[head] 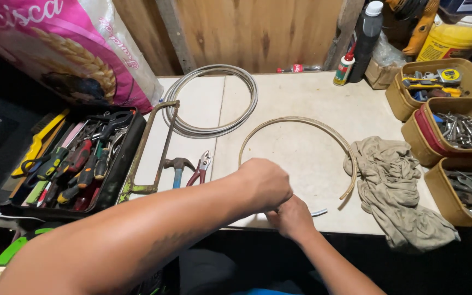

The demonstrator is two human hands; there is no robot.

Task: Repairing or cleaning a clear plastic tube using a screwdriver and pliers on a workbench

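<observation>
Pink sack [55, 43] behind tool tray [121, 164]

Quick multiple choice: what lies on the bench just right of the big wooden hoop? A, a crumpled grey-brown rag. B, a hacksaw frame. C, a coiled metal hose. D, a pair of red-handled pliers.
A: the crumpled rag lies against the right side of the wooden hoop, while the hose, saw and pliers all sit to its left.
</observation>
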